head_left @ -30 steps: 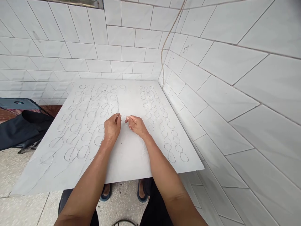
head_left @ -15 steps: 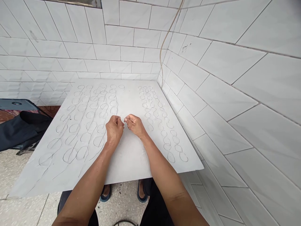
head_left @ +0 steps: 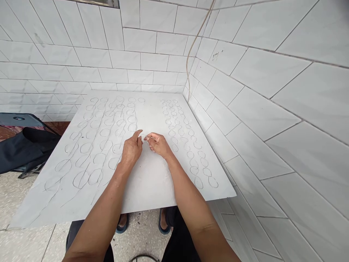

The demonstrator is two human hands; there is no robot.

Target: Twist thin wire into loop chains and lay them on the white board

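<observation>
Both hands meet over the middle of a white board. A fine wire loop, very thin and hard to make out, spans the small gap between them. My right hand pinches it between thumb and fingertips. My left hand has its index finger stretched out and the other fingers curled, with the loop reaching its thumb; the exact grip there is partly hidden. To the left on the board lie rows of similar single loops with long thin tails. On the right are slanting rows of small paired loops.
White tiled walls meet in a corner behind and to the right of the board. A thin cable hangs down that corner. At left stands a folding chair with dark cloth over it. Sandalled feet show below the board.
My left index finger has lifted from its pinch and now points up and right. The thin loop between the hands shows more clearly. My right hand stays nearly in place.
</observation>
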